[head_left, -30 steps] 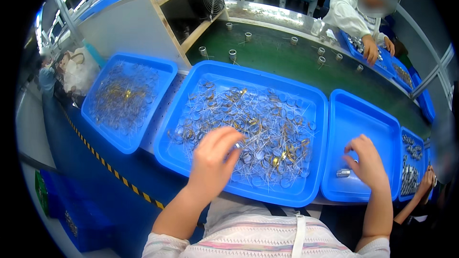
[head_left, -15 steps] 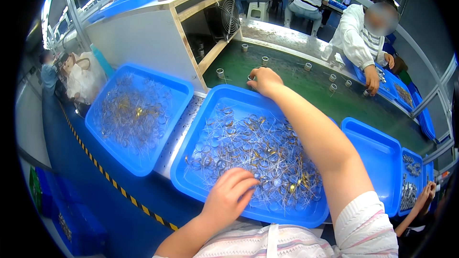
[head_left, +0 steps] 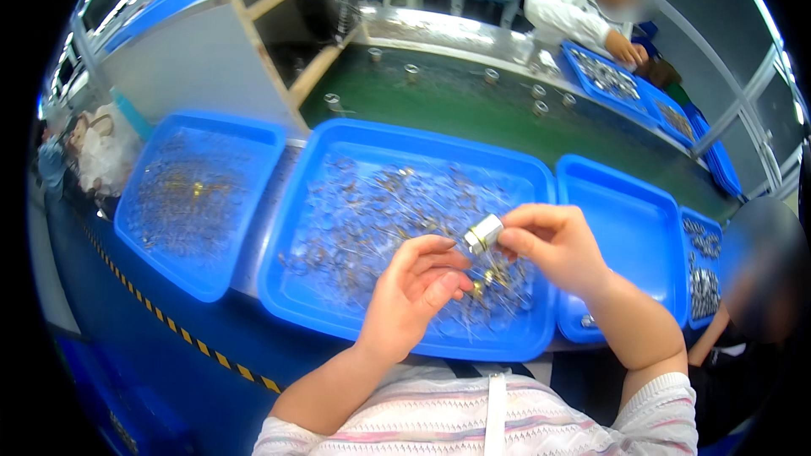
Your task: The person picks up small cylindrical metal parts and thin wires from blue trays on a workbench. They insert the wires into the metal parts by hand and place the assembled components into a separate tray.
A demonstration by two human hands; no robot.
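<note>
In my right hand (head_left: 553,245), pinched between thumb and fingers, is a small silver metal cylinder (head_left: 485,233) with a darker band near its lower left end. Just left of it, my left hand (head_left: 420,287) hovers with loosely curved fingers apart, and no object shows in it. Both hands are over a large blue tray (head_left: 283,245) of tangled thin wire pieces with ring-shaped ends (head_left: 363,228). A few brass-coloured bits lie among the wires beneath my hands.
A second blue tray (head_left: 127,228) of fine wire pieces stands left, and another blue tray (head_left: 621,228) right. Behind, a green belt (head_left: 456,110) carries several small metal cylinders. A wooden-framed box (head_left: 279,51) stands far left. A co-worker (head_left: 583,8) sits across; another person is at right.
My right hand has come back from the belt to above the wire tray, now holding the metal cylinder. My left hand has turned and opened toward it. The whole view has shifted.
</note>
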